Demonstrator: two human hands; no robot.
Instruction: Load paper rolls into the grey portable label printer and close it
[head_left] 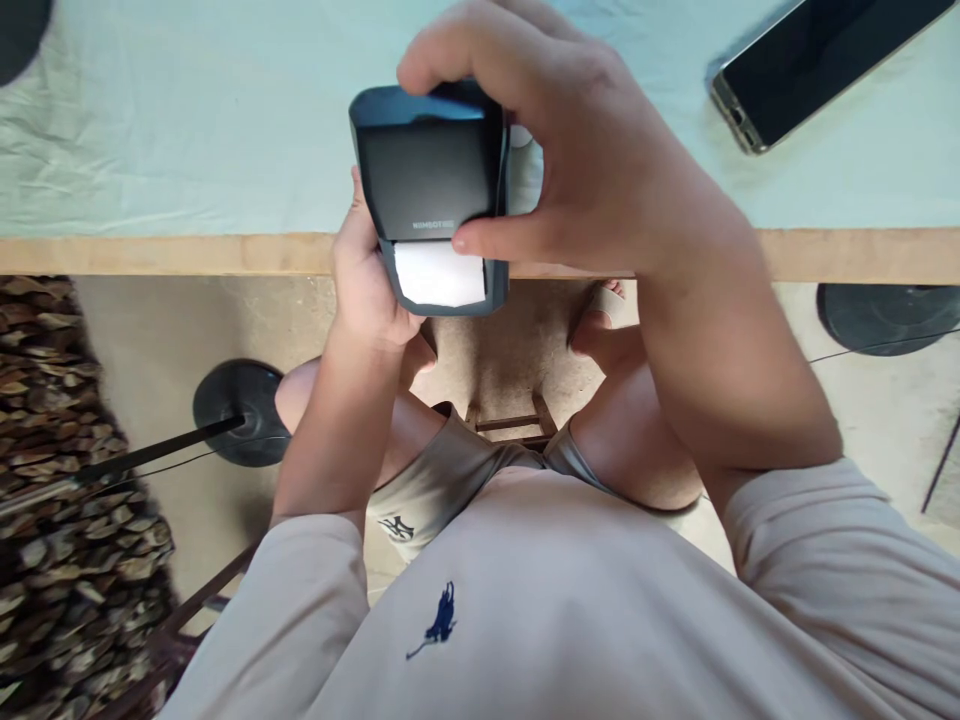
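Note:
A small black label printer [427,180] is held up over the front edge of the table, its lettered face toward me. White label paper [441,273] shows at its lower end. My left hand [367,270] is closed around the printer's left side and underside, most of its fingers hidden behind the body. My right hand [562,150] spans the printer from the right: the thumb tip touches the lower edge of the dark cover by the paper, and the bent fingers rest at the top edge. A round white bit, partly covered, shows beside the printer, behind my right hand.
A phone [817,70] with a dark screen lies at the right on the table's pale green cloth [187,120]. The wooden table edge [187,253] runs across. Black round stand bases [240,400] stand on the floor at both sides. Stacked firewood [67,480] fills the left.

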